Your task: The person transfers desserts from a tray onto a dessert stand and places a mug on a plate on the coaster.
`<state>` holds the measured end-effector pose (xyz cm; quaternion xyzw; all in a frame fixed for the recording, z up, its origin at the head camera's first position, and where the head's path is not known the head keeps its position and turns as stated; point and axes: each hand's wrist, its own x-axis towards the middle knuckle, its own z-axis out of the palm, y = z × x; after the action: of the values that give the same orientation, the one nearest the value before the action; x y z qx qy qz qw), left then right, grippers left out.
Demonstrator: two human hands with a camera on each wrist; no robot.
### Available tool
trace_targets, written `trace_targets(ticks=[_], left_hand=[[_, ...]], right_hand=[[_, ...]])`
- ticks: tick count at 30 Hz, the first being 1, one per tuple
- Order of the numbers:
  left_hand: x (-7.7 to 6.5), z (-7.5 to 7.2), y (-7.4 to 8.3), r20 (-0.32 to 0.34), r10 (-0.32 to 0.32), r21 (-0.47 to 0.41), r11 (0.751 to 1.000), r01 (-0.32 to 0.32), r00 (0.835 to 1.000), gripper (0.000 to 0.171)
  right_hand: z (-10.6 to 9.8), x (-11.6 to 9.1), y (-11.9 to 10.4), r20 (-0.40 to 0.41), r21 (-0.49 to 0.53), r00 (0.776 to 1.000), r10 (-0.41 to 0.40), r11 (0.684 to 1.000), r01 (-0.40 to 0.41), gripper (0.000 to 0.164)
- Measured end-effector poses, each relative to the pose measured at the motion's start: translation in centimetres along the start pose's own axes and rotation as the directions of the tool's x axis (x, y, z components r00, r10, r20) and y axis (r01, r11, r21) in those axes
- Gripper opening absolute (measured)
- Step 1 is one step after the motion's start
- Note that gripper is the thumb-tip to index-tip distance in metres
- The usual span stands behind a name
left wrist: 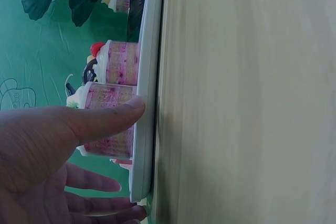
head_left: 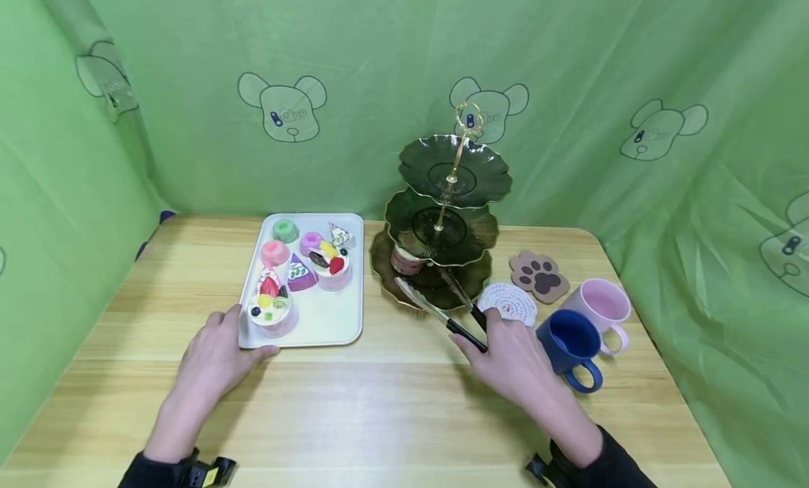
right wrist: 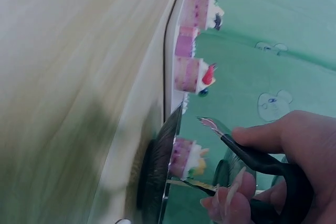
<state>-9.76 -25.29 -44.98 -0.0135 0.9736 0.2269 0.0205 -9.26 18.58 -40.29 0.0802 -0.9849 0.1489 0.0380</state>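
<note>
My left hand (head_left: 211,351) holds the near left corner of a white tray (head_left: 329,323); in the left wrist view its thumb presses the front rim. Toy desserts lie on the tray, among them two fruit-topped cake cups (head_left: 272,316), a purple cake slice (head_left: 300,272) and small ring cakes (head_left: 274,253). My right hand (head_left: 515,358) grips black-handled tongs (head_left: 464,331), whose arms are spread apart. Their tips reach over the bottom tier of a dark green tiered stand (head_left: 417,158). A pink cake cup (right wrist: 182,157) sits on that tier, beside the tongs and partly hidden from above.
Right of the stand lie a brown paw-print coaster (head_left: 539,276) and a round white woven coaster (head_left: 508,302), partly behind my right hand. A blue mug (head_left: 569,337) and a pink mug (head_left: 600,305) stand close to my right wrist. Green cloth (head_left: 366,67) hangs behind the wooden table (head_left: 354,418).
</note>
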Motion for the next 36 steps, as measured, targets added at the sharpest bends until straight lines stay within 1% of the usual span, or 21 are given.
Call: trace_targets(ticks=[3,8,12,15,20,25,30,36], left_hand=[[0.0,0.1,0.0,-0.008,0.003,0.005,1.0,-0.003,1.0,0.11],[0.0,0.1,0.1,-0.016,0.007,-0.007,1.0,-0.007,1.0,0.107],[0.1,0.1,0.1,-0.022,0.006,-0.016,1.0,-0.006,1.0,0.1],[0.1,0.2,0.1,-0.025,-0.003,-0.013,1.0,0.003,1.0,0.098],[0.0,0.1,0.0,-0.025,-0.013,0.004,1.0,0.013,1.0,0.097],[0.0,0.1,-0.1,-0.023,-0.015,0.013,1.0,0.015,1.0,0.093],[0.0,0.1,-0.2,-0.009,-0.026,0.016,1.0,0.027,1.0,0.094],[0.1,0.2,-0.2,-0.012,-0.019,0.018,1.0,0.019,1.0,0.093]], right_hand=[[-0.2,-0.6,-0.3,-0.011,0.016,1.0,-0.024,1.0,0.024,0.057],[-0.2,-0.9,-1.0,-0.031,0.039,0.997,-0.07,0.997,0.071,0.053],[0.3,-0.8,-1.7,-0.028,0.055,0.994,-0.102,0.993,0.103,0.052],[0.9,-0.6,-2.3,-0.046,0.052,0.987,-0.151,0.987,0.153,0.055],[2.2,0.2,-3.2,-0.095,0.026,0.969,-0.227,0.973,0.23,0.057],[3.4,1.3,-4.1,-0.101,0.012,0.959,-0.264,0.964,0.267,0.054],[4.4,2.4,-5.0,-0.09,0.014,0.954,-0.285,0.958,0.287,0.052],[5.6,3.9,-5.9,-0.076,0.01,0.954,-0.289,0.957,0.29,0.052]])
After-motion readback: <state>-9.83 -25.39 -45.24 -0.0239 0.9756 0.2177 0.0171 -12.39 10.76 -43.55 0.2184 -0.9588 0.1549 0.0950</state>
